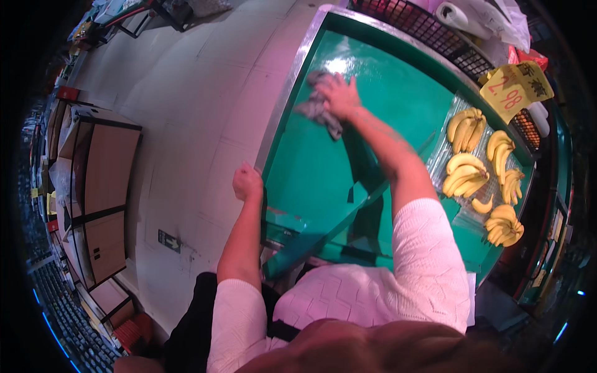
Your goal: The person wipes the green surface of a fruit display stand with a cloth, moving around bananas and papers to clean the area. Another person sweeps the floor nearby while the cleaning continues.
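My right hand (342,96) presses a crumpled grey cloth (320,108) onto the green lining (308,158) of a metal-edged display table, near its far left part. Its fingers are spread over the cloth, and the hand is slightly blurred. Curled into a fist, my left hand (247,182) is by the table's left metal rim (275,126); nothing shows in it. Several bunches of bananas (466,175) lie on clear plastic sheeting (445,144) at the table's right side. One single banana (482,204) lies among them.
A green strip (322,233) runs diagonally across the table's near part. Black plastic crates (424,35) and a yellow price sign (515,91) line the far right edge. Pale tiled floor (200,116) lies to the left, with a wood-panelled cabinet (108,168) beyond.
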### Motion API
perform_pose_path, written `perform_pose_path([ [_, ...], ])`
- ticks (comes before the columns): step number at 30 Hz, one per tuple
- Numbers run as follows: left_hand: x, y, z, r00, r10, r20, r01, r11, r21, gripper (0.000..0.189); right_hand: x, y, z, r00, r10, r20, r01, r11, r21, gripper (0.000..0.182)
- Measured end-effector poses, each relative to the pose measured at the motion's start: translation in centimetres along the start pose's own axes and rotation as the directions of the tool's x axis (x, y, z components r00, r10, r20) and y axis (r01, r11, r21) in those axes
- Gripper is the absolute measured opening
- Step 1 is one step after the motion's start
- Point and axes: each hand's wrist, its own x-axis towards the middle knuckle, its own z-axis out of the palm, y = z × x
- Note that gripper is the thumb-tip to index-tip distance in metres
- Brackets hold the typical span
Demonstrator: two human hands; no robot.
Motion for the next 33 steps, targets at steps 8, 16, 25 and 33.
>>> perform_pose_path([
  [8, -0.1, 0.0, -0.2, 0.999, 0.022, -0.027, -0.022, 1.000, 0.022, 0.054, -4.5, -5.2, -2.0, 0.911, -0.380, 0.160, 0.369, 0.924, 0.098, 0.064],
  [16, 0.0, 0.3, -0.5, 1.000, -0.016, 0.022, 0.017, 1.000, -0.018, 0.055, 0.8, 1.1, -0.4, 0.966, -0.246, 0.074, 0.247, 0.969, -0.006, 0.060],
  [25, 0.8, -1.2, 1.1, 0.999, 0.042, -0.020, -0.042, 0.999, -0.009, 0.052, 8.7, 5.2, -2.7, 0.894, 0.430, -0.126, -0.392, 0.886, 0.247, 0.048],
  [33, 0.1, -0.1, 0.0, 1.000, 0.011, 0.012, -0.011, 1.000, -0.003, 0.055, 11.4, 7.3, -2.0, 0.921, 0.336, 0.200, -0.330, 0.942, -0.063, 0.062],
])
